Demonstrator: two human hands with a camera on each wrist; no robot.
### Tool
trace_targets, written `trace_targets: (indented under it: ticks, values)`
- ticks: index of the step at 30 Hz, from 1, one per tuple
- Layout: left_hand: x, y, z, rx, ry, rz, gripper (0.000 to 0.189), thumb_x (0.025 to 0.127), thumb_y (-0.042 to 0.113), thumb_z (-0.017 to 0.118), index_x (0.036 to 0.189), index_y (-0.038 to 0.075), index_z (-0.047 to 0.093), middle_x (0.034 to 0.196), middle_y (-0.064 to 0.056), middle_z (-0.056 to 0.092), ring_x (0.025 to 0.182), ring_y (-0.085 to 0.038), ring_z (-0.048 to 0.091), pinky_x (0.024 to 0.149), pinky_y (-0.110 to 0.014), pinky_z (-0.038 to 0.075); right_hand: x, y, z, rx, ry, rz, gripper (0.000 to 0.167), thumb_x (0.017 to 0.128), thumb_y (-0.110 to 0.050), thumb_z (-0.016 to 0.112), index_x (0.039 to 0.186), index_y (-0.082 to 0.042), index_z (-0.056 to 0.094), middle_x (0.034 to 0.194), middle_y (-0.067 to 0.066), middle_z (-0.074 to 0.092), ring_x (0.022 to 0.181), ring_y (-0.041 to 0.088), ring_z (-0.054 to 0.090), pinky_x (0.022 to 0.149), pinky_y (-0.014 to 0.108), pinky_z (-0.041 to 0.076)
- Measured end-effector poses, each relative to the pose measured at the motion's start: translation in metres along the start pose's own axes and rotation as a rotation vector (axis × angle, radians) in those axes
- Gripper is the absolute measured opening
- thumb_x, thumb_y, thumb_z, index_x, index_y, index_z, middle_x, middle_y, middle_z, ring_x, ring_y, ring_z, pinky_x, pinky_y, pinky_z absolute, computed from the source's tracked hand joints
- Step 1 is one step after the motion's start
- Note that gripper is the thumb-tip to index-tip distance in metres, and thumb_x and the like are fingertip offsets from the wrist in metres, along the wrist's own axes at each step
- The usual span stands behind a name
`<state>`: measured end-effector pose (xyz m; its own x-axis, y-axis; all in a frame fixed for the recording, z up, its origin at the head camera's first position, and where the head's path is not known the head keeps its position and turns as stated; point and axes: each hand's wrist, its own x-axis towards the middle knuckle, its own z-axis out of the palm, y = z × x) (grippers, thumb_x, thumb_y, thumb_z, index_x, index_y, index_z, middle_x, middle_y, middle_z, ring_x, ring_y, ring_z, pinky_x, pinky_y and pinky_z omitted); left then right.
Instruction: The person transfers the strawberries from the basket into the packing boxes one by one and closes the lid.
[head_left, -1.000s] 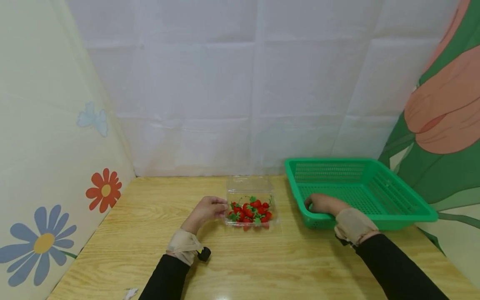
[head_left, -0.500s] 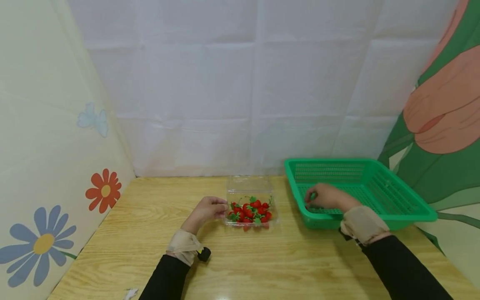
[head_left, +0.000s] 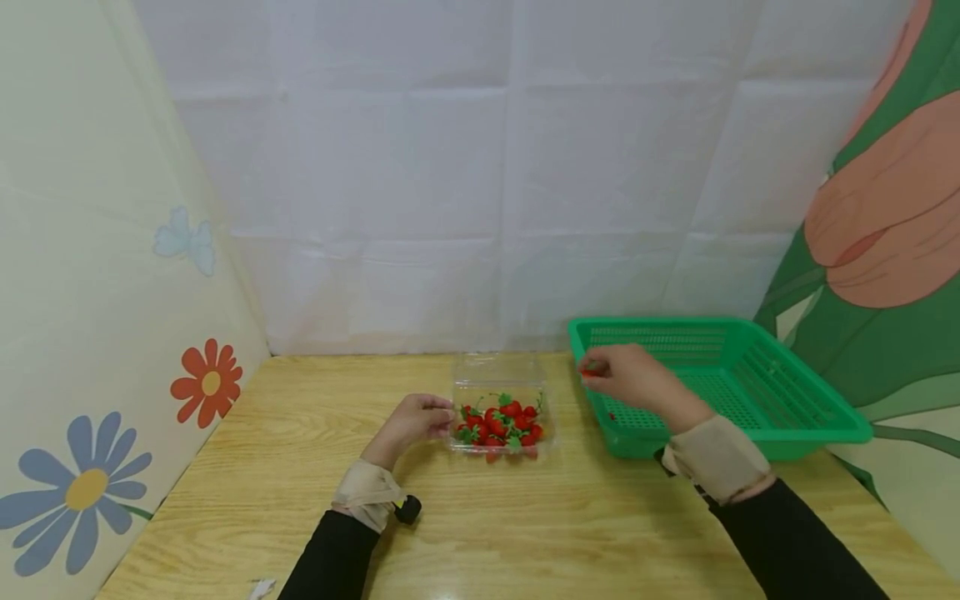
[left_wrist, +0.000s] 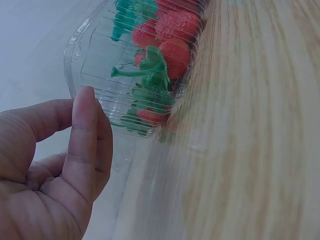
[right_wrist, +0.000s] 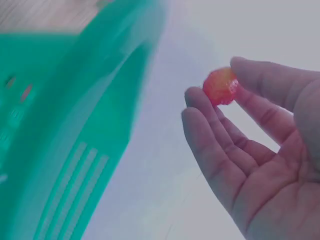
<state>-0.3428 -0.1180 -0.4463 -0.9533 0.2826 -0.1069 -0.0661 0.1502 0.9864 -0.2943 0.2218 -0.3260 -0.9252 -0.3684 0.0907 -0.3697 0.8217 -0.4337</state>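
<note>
My right hand (head_left: 637,382) is raised over the left rim of the green plastic basket (head_left: 738,435). Between thumb and fingertips it pinches a small red strawberry (right_wrist: 220,86), seen best in the right wrist view. My left hand (head_left: 414,423) is at the left side of a clear plastic clamshell box (head_left: 498,369), thumb and fingers pinching its rim (left_wrist: 73,55). Inside the box lie several red strawberries (head_left: 495,423) with green leaves and stems. Its lid stands open toward the wall.
A small red bit (head_left: 612,416) shows in the basket's near left corner. The wooden table (head_left: 480,533) meets a white sheet (head_left: 390,292) at the back. A white scrap (head_left: 262,588) lies by the front edge.
My right hand has come up out of the basket's near left corner, moving left over the rim with a strawberry in its fingers. The left hand and box have stayed in place.
</note>
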Motion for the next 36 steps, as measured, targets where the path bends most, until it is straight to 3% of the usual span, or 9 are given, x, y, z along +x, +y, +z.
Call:
trace_targets:
  ticks: [5, 10, 15, 19, 28, 36]
  values:
    - [0.001, -0.002, 0.000, -0.003, -0.001, 0.005, 0.028, 0.100, -0.003, 0.058, 0.122, -0.019, 0.058, 0.092, -0.014, 0.068, 0.071, -0.009, 0.062, 0.064, -0.019, 0.057, 0.007, -0.022, 0.018, 0.002, 0.038, -0.032, 0.023, 0.099, -0.012, 0.066, 0.120, -0.003, 0.069, 0.105, 0.011, 0.072, 0.095, 0.026, 0.069, 0.077, 0.042, 0.060]
    - [0.003, -0.003, -0.001, 0.002, -0.001, 0.003, 0.028, 0.100, -0.002, 0.058, 0.122, -0.018, 0.059, 0.091, -0.011, 0.068, 0.071, -0.008, 0.062, 0.064, -0.019, 0.057, 0.016, -0.036, 0.046, -0.011, 0.041, -0.088, 0.017, 0.097, -0.009, 0.069, 0.113, -0.005, 0.072, 0.099, 0.007, 0.073, 0.085, 0.017, 0.067, 0.072, 0.036, 0.059]
    - [0.004, -0.003, -0.001, 0.001, -0.004, 0.002, 0.028, 0.100, -0.001, 0.058, 0.122, -0.018, 0.059, 0.092, -0.011, 0.068, 0.071, -0.008, 0.062, 0.064, -0.019, 0.057, 0.026, -0.039, 0.072, -0.042, 0.004, -0.093, 0.012, 0.093, -0.007, 0.072, 0.105, -0.005, 0.074, 0.095, 0.004, 0.072, 0.078, 0.014, 0.064, 0.068, 0.033, 0.056]
    - [0.004, -0.004, -0.001, -0.006, -0.001, 0.001, 0.028, 0.100, -0.002, 0.058, 0.122, -0.019, 0.058, 0.091, -0.012, 0.068, 0.070, -0.009, 0.063, 0.064, -0.019, 0.057, 0.034, -0.036, 0.088, -0.105, -0.035, -0.085, 0.011, 0.091, -0.007, 0.075, 0.103, -0.007, 0.075, 0.099, 0.006, 0.074, 0.087, 0.020, 0.068, 0.076, 0.037, 0.059]
    - [0.003, -0.003, 0.000, -0.006, 0.001, 0.007, 0.028, 0.100, -0.002, 0.057, 0.122, -0.019, 0.058, 0.091, -0.012, 0.067, 0.072, -0.010, 0.063, 0.065, -0.019, 0.057, 0.044, -0.035, 0.105, -0.185, -0.085, -0.082, 0.007, 0.090, -0.004, 0.074, 0.096, -0.006, 0.075, 0.100, 0.008, 0.074, 0.096, 0.028, 0.068, 0.086, 0.045, 0.058]
    - [0.004, -0.003, -0.001, -0.004, -0.006, 0.003, 0.028, 0.100, -0.002, 0.058, 0.123, -0.019, 0.058, 0.091, -0.011, 0.068, 0.072, -0.010, 0.063, 0.065, -0.020, 0.058, 0.047, -0.038, 0.110, -0.206, -0.124, -0.046, 0.008, 0.091, -0.005, 0.074, 0.099, -0.006, 0.076, 0.104, 0.009, 0.074, 0.098, 0.028, 0.068, 0.087, 0.045, 0.058]
